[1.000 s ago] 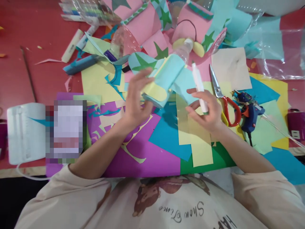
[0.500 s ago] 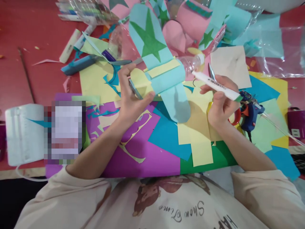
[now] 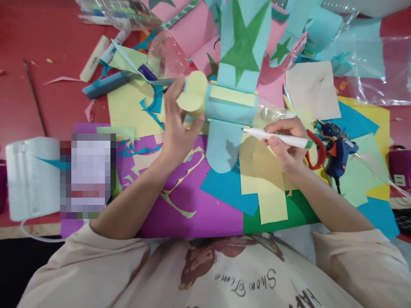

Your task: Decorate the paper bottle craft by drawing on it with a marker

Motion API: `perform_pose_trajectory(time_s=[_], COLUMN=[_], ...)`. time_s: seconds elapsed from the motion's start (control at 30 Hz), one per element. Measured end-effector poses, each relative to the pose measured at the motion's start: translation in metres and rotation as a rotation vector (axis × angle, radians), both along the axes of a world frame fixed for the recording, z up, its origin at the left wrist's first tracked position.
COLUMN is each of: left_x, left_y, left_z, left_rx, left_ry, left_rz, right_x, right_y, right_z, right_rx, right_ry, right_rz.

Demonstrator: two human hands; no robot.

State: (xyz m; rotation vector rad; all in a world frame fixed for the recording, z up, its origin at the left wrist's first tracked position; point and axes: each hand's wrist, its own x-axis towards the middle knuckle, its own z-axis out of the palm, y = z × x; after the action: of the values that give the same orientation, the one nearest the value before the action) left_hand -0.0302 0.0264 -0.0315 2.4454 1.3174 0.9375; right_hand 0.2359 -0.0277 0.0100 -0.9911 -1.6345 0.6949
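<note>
Our left hand (image 3: 180,124) is closed on the yellow rounded end (image 3: 192,94) of a paper model (image 3: 229,112), with thumb and fingers pinching it and holding it up over the table. We see a pale blue model with a rolled body lying crosswise and a yellow strip (image 3: 233,96) along its top. One long wing reaches away from us and carries a large green star (image 3: 242,47). A shorter rounded flap (image 3: 221,149) hangs toward us.

Our right hand (image 3: 285,149) is clenched around a white marker (image 3: 257,132), held almost level. Its tip points left, just beside the edge where flap meets body; we cannot tell whether it touches the paper.

Beneath our hands lie overlapping sheets: a purple sheet (image 3: 199,209), a teal sheet (image 3: 224,188), a pale yellow sheet (image 3: 269,188) and a green sheet (image 3: 302,209). Partly hidden by the right hand are red-handled scissors (image 3: 318,150), with a blue glue gun (image 3: 338,154) just beside them. Farther off, a clear plastic bottle (image 3: 167,55) lies among pink and blue paper on the red table (image 3: 38,98).
</note>
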Motion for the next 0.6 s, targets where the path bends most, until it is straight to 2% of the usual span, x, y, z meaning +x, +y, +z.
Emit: perform_pose_trajectory(time_s=[0.07,0.17,0.23,0.3,0.37,0.43,0.5,0.6], left_x=[0.007,0.015,0.015,0.014,0.014,0.016,0.017,0.019], left_y=[-0.002,-0.008,-0.012,-0.017,-0.022,-0.025,-0.028,-0.029], left_z=[0.002,0.011,0.017,0.021,0.023,0.023,0.023,0.025], left_rx=[-0.007,0.011,0.117,0.209,0.262,0.273,0.297,0.362], left_ry=[-0.228,-0.260,-0.260,-0.290,-0.330,-0.230,-0.158,-0.165], left_rz=[0.130,0.140,0.201,0.253,0.141,-0.004,-0.071,-0.161], right_x=[-0.001,-0.004,-0.006,-0.007,-0.008,-0.007,-0.005,-0.003], right_y=[0.002,0.005,0.007,0.009,0.011,0.014,0.016,0.019], right_z=[0.000,0.000,-0.001,-0.001,-0.003,-0.006,-0.008,-0.010], right_rx=[-0.065,-0.210,-0.267,-0.261,-0.241,-0.229,-0.225,-0.247], right_ry=[0.014,0.052,0.098,0.130,0.142,0.151,0.161,0.194], right_rz=[0.109,0.245,0.258,0.221,0.176,0.140,0.135,0.155])
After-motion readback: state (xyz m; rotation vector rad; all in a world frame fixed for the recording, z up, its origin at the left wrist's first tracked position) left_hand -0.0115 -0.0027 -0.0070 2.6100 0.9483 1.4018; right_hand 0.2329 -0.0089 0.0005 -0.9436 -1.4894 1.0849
